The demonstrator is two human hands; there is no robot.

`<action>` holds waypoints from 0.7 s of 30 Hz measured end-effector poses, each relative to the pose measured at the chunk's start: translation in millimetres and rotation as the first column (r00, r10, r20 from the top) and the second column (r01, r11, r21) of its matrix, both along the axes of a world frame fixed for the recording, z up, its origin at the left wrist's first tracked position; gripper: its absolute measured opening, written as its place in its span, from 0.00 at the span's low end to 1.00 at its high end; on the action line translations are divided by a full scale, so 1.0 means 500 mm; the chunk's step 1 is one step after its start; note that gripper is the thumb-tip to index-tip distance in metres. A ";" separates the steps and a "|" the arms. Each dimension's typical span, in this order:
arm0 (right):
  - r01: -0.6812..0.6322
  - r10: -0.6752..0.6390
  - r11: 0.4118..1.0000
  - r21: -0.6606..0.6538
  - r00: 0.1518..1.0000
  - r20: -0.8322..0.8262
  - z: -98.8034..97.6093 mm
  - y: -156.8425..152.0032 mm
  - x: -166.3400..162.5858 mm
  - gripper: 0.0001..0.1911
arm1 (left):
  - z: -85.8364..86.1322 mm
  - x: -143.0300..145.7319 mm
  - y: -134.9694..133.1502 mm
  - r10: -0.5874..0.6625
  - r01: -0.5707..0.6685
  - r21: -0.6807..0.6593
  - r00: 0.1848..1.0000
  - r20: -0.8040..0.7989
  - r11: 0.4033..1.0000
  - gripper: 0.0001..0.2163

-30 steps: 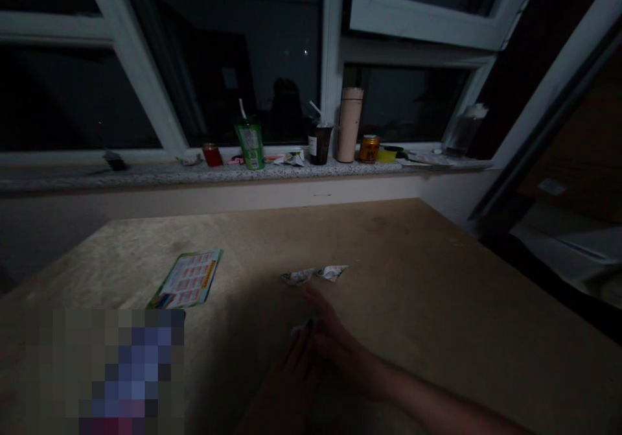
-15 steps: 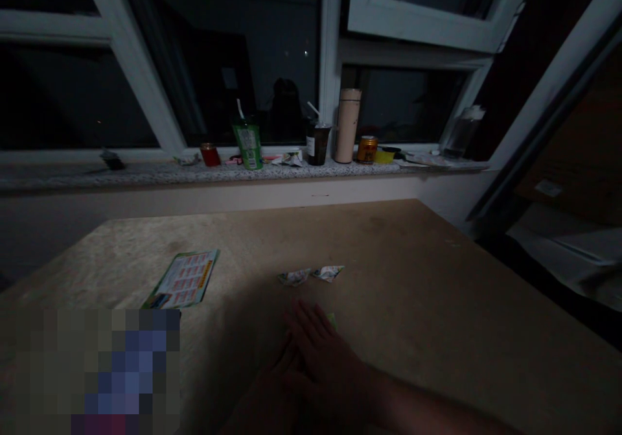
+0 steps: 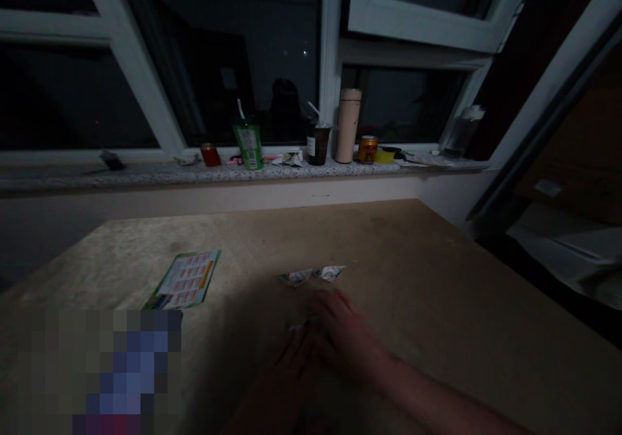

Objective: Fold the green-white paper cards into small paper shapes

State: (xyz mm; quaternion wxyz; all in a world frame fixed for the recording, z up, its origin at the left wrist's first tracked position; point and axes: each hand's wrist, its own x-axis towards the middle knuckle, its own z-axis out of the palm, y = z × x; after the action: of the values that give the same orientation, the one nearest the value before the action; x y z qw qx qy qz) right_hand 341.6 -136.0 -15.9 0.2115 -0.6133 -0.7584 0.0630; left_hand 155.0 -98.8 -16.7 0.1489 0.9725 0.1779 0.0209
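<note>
The scene is very dim. My right hand point(image 3: 346, 333) rests knuckles-up on the wooden table point(image 3: 437, 279), fingers bent over a small pale paper piece point(image 3: 305, 324) that barely shows at its left side. My left hand point(image 3: 287, 367) lies beside it with fingers stretched flat, the tips touching that same piece. Just beyond my hands lie two small folded paper shapes, one on the left point(image 3: 296, 278) and one on the right point(image 3: 330, 272), touching end to end.
A printed flyer point(image 3: 185, 287) lies on the table to the left. The stone windowsill point(image 3: 146, 174) behind holds a green cup with straw point(image 3: 248, 143), a dark cup point(image 3: 318, 143), a tall flask point(image 3: 348, 126), two cans point(image 3: 368, 149) and scraps.
My right hand lay flat over the paper piece half a second ago; it has since slid right and forward with its fingers bent. My left hand stays beside it.
</note>
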 end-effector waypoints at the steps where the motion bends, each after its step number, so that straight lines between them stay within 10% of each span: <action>1: 0.095 -0.095 0.995 0.008 0.995 0.018 -0.002 0.007 0.013 0.17 | -0.003 -0.001 0.002 -0.018 0.017 -0.007 1.000 -0.014 1.000 0.40; 15: 0.089 -0.108 0.993 0.079 0.955 0.275 -0.025 0.041 0.040 0.05 | 0.031 -0.001 -0.014 0.035 -0.035 0.018 0.999 -0.027 0.999 0.39; 21: 0.061 -0.088 0.994 0.086 0.929 0.359 -0.025 0.048 0.036 0.08 | -0.009 0.003 0.007 -0.058 0.058 0.000 0.997 -0.056 0.998 0.42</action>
State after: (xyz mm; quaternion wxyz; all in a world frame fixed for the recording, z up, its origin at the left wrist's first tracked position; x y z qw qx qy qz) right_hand 359.4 -112.1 -28.5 0.0928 -0.6345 -0.7624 -0.0868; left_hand 156.3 -95.4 -21.2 0.1435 0.9776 0.1536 -0.0107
